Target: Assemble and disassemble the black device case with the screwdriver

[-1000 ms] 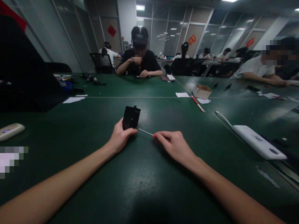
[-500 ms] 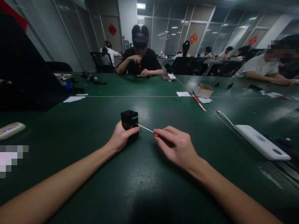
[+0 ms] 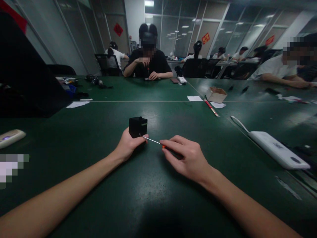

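A small black box, squarish with a short knob on top, is gripped by my left hand. My left thumb lies along its lower front; the other fingers are mostly hidden behind it. In my right hand is a screwdriver with a thin bright shaft and an orange-and-dark handle, pinched between thumb and fingers. Its tip meets the lower front face of the box, at or beside a small shiny spot, perhaps a screw. Most of the handle is hidden in my palm.
The green table stretches ahead. At right lies a white power bank with a cable. Farther off stand an open cardboard box and several papers. A pale device lies at left. A person in black works opposite.
The screwdriver tip has moved down and left across the box's front face to the small shiny spot. My right hand shifted slightly left; my left hand keeps its hold.
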A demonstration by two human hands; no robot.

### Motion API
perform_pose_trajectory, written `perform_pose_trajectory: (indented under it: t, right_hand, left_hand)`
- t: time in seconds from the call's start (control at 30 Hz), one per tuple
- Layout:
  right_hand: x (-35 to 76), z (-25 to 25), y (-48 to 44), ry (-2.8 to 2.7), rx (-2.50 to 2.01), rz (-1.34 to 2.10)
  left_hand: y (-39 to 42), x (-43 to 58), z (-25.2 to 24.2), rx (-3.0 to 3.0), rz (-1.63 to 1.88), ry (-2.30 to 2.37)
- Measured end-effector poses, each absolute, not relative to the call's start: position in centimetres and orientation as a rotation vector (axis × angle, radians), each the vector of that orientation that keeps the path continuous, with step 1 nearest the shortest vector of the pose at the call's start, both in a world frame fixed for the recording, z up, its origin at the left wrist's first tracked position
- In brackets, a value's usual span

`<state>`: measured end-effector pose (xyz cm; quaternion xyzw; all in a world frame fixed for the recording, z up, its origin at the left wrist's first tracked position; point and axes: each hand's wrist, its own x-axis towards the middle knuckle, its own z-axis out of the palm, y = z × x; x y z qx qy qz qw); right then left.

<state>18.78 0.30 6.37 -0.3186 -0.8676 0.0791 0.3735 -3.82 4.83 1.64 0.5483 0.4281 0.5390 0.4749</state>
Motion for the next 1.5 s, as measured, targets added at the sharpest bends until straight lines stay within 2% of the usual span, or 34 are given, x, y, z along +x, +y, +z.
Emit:
perform_pose_trajectory:
  t: [1.5]
  right_hand:
    - [18.67,6.59,-0.17,-2.234,-0.856,0.19]
  left_hand:
    - [4.37,-3.77,2.03,1.44,1.297,1.051]
